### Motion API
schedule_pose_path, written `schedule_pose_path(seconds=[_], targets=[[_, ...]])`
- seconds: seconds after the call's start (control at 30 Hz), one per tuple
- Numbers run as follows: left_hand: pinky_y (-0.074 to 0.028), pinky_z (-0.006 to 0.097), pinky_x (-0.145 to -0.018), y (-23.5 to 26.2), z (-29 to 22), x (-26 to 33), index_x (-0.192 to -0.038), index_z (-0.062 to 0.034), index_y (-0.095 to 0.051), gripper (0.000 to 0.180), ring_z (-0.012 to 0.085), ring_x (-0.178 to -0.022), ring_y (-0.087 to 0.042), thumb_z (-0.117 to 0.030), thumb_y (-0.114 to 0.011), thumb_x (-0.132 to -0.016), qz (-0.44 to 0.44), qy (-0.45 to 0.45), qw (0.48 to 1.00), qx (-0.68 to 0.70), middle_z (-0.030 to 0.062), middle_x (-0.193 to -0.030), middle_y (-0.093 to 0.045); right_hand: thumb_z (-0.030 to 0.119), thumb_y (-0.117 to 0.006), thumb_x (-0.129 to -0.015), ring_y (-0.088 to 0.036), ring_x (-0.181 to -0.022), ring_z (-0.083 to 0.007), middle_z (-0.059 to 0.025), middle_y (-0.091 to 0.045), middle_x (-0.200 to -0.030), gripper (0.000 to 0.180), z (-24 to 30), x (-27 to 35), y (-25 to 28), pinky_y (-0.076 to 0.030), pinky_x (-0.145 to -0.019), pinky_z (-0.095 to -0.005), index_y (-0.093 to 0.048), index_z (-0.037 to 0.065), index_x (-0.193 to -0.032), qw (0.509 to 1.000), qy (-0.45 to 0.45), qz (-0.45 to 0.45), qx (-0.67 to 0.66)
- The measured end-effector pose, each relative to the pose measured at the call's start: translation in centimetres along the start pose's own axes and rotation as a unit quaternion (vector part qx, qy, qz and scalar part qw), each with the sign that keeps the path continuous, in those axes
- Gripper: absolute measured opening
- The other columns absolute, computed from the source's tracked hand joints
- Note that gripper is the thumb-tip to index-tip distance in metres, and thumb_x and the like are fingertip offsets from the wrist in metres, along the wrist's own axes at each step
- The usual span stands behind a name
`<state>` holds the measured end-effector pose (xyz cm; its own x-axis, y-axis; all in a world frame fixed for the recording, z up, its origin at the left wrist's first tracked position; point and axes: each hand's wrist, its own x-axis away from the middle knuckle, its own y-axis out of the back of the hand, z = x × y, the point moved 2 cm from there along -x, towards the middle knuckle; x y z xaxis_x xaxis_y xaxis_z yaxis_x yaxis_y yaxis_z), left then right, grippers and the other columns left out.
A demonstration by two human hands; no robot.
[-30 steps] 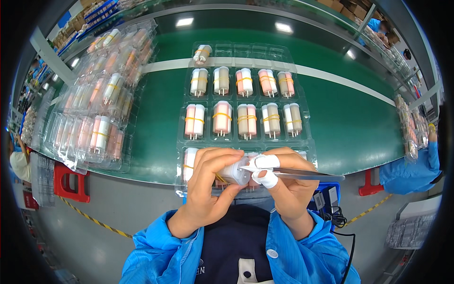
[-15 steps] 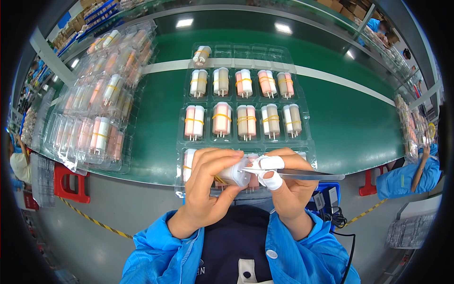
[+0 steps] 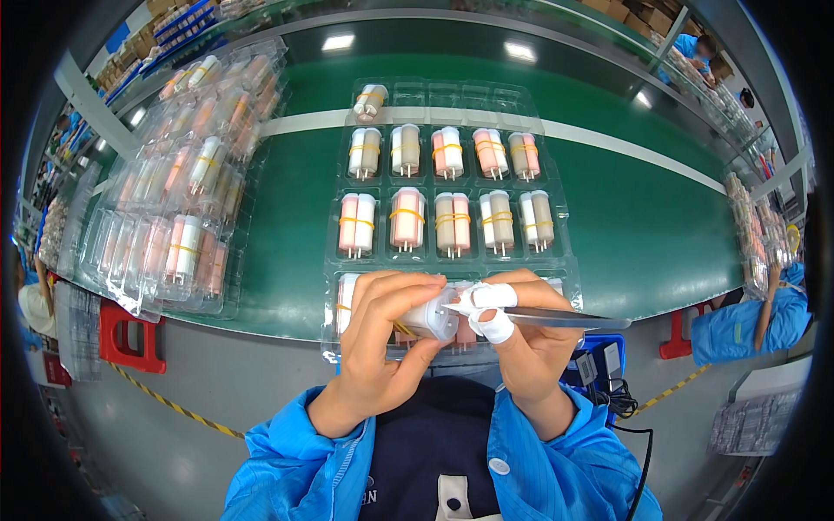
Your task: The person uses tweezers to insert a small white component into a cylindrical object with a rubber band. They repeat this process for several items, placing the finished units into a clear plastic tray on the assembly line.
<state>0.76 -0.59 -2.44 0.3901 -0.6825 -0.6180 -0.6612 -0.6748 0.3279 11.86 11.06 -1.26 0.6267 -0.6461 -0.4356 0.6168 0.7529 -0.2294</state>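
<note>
My left hand [image 3: 382,343] is closed around a small white cylinder [image 3: 432,317], held close in front of my chest. My right hand [image 3: 521,334], with white tape on two fingers, grips metal tweezers [image 3: 556,319] whose tips point left and meet the end of the cylinder. Both hands hover over the near row of a clear plastic blister tray [image 3: 569,260]. The tray holds rows of paired white and pink cylinders [image 3: 407,218] bound with yellow bands, each with thin pins at the near end.
A tilted stack of clear trays [image 3: 178,187] filled with similar cylinders lies at the left on the green table [image 3: 643,217]. More trays [image 3: 754,230] line the right edge. A person in blue [image 3: 747,321] works at the right. A red stool [image 3: 130,334] stands below the table.
Hands, cylinder and tweezers stay nearly still. The person at the right has shifted an arm.
</note>
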Motion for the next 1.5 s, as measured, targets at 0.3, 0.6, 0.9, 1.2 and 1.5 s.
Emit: schedule_pose_path(seconds=[0.3, 0.6, 0.9, 1.2, 1.5], targets=[[-0.044, 0.038, -0.085, -0.1, -0.2, -0.2, -0.112, 0.0014, -0.055, 0.051, 0.0327, -0.101, -0.055, 0.004, -0.071, -0.063, -0.024, 0.001, 1.000, 0.001, 0.0176, -0.112, -0.060, 0.000, -0.070, -0.079, -0.063, -0.082, -0.0183, -0.0158, -0.065, -0.092, 0.016, 0.1, -0.1, 0.0, -0.050, -0.070, -0.0276, -0.066, -0.002, -0.095, 1.000, 0.008, 0.002, -0.014], [-0.044, 0.035, -0.086, 0.0, 0.2, -0.1, -0.111, 0.0034, -0.052, 0.046, 0.0267, -0.101, -0.052, 0.003, -0.069, -0.068, -0.008, -0.017, 1.000, -0.013, 0.0184, -0.112, -0.058, -0.001, -0.069, -0.079, -0.064, -0.079, -0.0183, -0.0158, -0.066, -0.091, 0.015, 0.0, -0.1, 0.0, -0.050, -0.067, -0.0274, -0.067, -0.002, -0.094, 1.000, 0.007, 0.008, 0.008], [-0.045, 0.040, -0.083, 0.1, -0.6, -0.6, -0.110, 0.0021, -0.057, 0.052, 0.0337, -0.097, -0.055, 0.004, -0.073, -0.061, -0.024, -0.042, 0.998, -0.036, 0.0175, -0.111, -0.061, -0.002, -0.068, -0.078, -0.064, -0.074, -0.0171, -0.0139, -0.066, -0.084, 0.013, 1.6, -1.1, -0.1, -0.049, -0.061, -0.0257, -0.066, -0.002, -0.091, 0.992, 0.028, 0.067, 0.103], [-0.046, 0.038, -0.080, 0.2, -1.0, -0.7, -0.109, 0.0013, -0.058, 0.051, 0.0329, -0.095, -0.056, 0.002, -0.076, -0.061, 0.032, -0.088, 0.993, -0.076, 0.0163, -0.109, -0.062, -0.002, -0.064, -0.081, -0.061, -0.066, -0.0118, -0.0109, -0.065, -0.081, 0.007, 2.3, -2.1, 0.7, -0.046, -0.055, -0.0232, -0.066, -0.004, -0.088, 0.990, -0.077, 0.105, 0.052], [-0.047, 0.033, -0.090, 0.4, 0.0, 0.2, -0.120, 0.0043, -0.047, 0.051, 0.0233, -0.105, -0.057, 0.000, -0.070, -0.076, 0.015, 0.077, 0.992, 0.096, 0.0206, -0.119, -0.056, -0.003, -0.061, -0.084, -0.061, -0.069, -0.0129, -0.0163, -0.063, -0.093, 0.013, 0.3, -0.6, 0.4, -0.051, -0.059, -0.0235, -0.060, -0.007, -0.097, 0.991, -0.041, 0.004, -0.124]])
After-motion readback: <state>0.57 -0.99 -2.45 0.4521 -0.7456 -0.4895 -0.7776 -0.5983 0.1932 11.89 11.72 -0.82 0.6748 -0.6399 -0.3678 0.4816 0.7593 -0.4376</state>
